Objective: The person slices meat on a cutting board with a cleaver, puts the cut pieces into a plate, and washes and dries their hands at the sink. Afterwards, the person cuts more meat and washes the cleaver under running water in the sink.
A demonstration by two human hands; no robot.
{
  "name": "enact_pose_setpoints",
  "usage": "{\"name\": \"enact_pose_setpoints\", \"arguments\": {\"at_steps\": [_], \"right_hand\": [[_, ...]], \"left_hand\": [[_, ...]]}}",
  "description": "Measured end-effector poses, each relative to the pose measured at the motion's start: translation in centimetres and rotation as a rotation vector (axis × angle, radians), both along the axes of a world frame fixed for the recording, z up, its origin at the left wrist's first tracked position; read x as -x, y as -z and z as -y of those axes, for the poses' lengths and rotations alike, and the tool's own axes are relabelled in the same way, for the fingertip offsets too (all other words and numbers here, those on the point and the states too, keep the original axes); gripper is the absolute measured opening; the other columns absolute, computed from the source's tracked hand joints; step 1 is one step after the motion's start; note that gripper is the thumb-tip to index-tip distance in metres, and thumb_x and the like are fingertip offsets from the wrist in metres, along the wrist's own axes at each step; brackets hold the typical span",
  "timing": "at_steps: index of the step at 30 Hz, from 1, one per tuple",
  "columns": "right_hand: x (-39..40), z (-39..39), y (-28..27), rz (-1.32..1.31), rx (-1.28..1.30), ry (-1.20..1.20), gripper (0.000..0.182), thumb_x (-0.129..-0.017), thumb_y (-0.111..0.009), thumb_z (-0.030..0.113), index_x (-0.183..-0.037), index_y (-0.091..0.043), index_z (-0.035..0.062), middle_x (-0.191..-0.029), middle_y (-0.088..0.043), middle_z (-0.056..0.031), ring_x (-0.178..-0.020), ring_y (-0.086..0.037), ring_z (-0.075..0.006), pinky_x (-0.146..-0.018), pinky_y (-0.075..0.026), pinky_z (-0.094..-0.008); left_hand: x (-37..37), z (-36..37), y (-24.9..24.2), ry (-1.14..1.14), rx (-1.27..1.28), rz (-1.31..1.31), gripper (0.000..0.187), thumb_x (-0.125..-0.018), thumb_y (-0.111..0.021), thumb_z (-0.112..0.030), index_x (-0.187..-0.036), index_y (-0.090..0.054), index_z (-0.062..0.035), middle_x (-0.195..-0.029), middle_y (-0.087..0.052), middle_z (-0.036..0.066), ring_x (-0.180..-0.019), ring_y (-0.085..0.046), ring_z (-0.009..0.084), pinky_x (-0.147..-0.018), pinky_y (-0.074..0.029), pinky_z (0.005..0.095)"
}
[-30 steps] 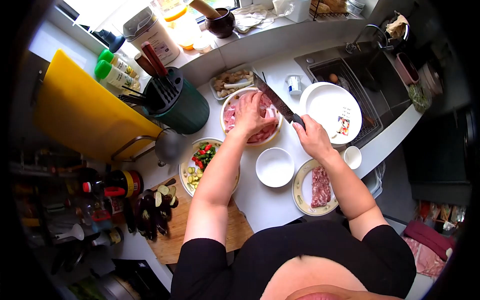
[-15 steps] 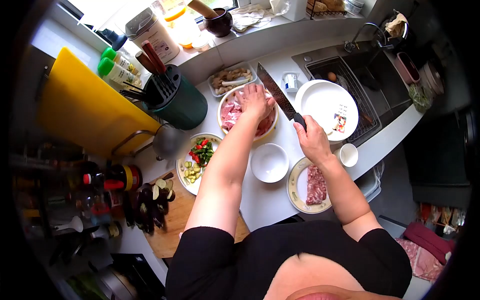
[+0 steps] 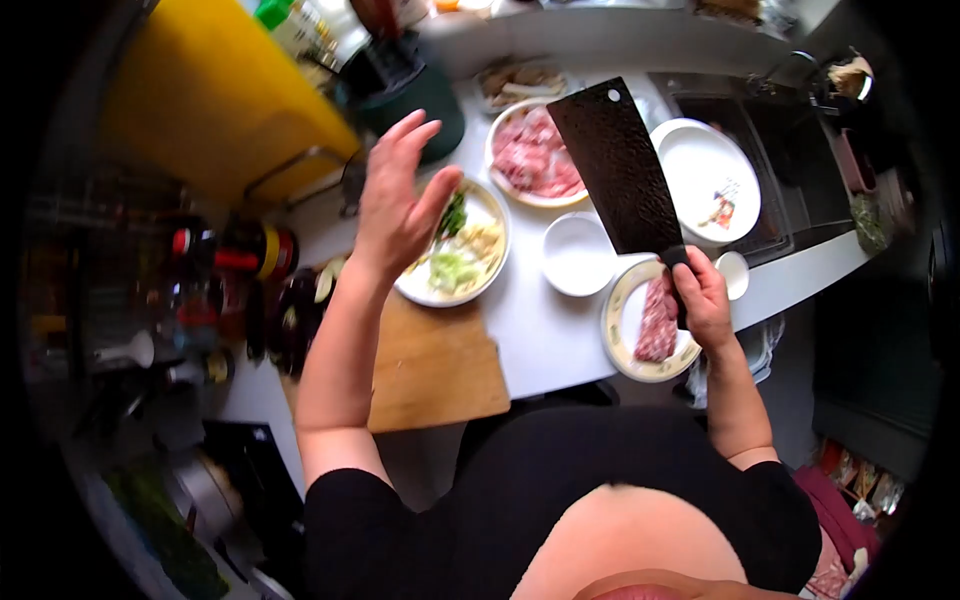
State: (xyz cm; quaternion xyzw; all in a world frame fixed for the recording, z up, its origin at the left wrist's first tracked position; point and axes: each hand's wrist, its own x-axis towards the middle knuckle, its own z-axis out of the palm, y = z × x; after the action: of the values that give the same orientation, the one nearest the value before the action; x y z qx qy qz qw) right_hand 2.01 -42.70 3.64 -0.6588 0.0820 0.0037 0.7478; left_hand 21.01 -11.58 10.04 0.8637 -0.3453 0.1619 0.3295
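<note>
My right hand (image 3: pixel 705 298) grips the handle of a cleaver (image 3: pixel 622 165), its broad dark blade raised and pointing away from me. Below that hand sits a patterned plate (image 3: pixel 618 335) with a slab of minced-looking meat (image 3: pixel 656 322) on it. My left hand (image 3: pixel 402 200) is in the air with fingers spread, holding nothing, over the left edge of a plate (image 3: pixel 497 215) of chopped vegetables (image 3: pixel 454 272). Behind the blade, partly covered by it, stands a bowl of raw sliced meat (image 3: pixel 533 153). A white bowl (image 3: pixel 578 255) is just left of the cleaver's handle.
A wooden cutting board (image 3: pixel 440 375) lies at the near left, with eggplants (image 3: pixel 292 315) by its edge. A large white dish (image 3: pixel 708 170) stands beside the sink (image 3: pixel 805 170). The knife block (image 3: pixel 440 105) and yellow board (image 3: pixel 215 110) are at the back left.
My left hand has come out of the meat bowl and moved left, opening. The cleaver has been drawn nearer and turned so that its broad side shows. The camera view has shifted.
</note>
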Motion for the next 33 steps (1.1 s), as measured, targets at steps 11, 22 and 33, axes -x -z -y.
{"name": "enact_pose_setpoints", "arguments": {"at_steps": [11,22,33], "right_hand": [[10.6,-13.7,4.5,-0.485,-0.041,-0.431,0.023,-0.095,-0.048,0.025,-0.094,-0.052,0.003,-0.064,-0.048,-0.0005,-0.049,-0.045,-0.0081,-0.045,-0.037,-0.0213],[16.7,-24.7,8.2,-0.511,-0.166,-0.127,0.025,-0.095,-0.046,0.028,-0.093,-0.051,0.0042,-0.071,-0.051,-0.0035,-0.05,-0.047,-0.0103,-0.045,-0.039,-0.0234],[21.2,-23.4,6.7,-0.493,-0.218,0.148,0.033,-0.095,-0.044,0.032,-0.099,-0.053,0.0004,-0.071,-0.052,-0.0033,-0.047,-0.047,-0.0095,-0.041,-0.04,-0.0244]], "left_hand": [[24.8,-24.2,11.7,-0.586,0.172,-0.37,0.058,-0.092,-0.044,-0.047,-0.122,-0.047,0.0027,-0.125,-0.048,0.019,-0.117,-0.045,0.0331,-0.099,-0.035,0.0395],[26.4,-26.0,15.4,-0.546,-0.058,-0.371,0.053,-0.07,-0.074,-0.016,-0.116,-0.052,-0.002,-0.109,-0.052,0.014,-0.102,-0.048,0.0328,-0.09,-0.039,0.0408],[24.3,-25.8,16.5,-0.373,-0.07,-0.348,0.046,-0.07,-0.071,-0.012,-0.112,-0.054,-0.0019,-0.105,-0.052,0.014,-0.1,-0.048,0.0316,-0.089,-0.039,0.0406]]}}
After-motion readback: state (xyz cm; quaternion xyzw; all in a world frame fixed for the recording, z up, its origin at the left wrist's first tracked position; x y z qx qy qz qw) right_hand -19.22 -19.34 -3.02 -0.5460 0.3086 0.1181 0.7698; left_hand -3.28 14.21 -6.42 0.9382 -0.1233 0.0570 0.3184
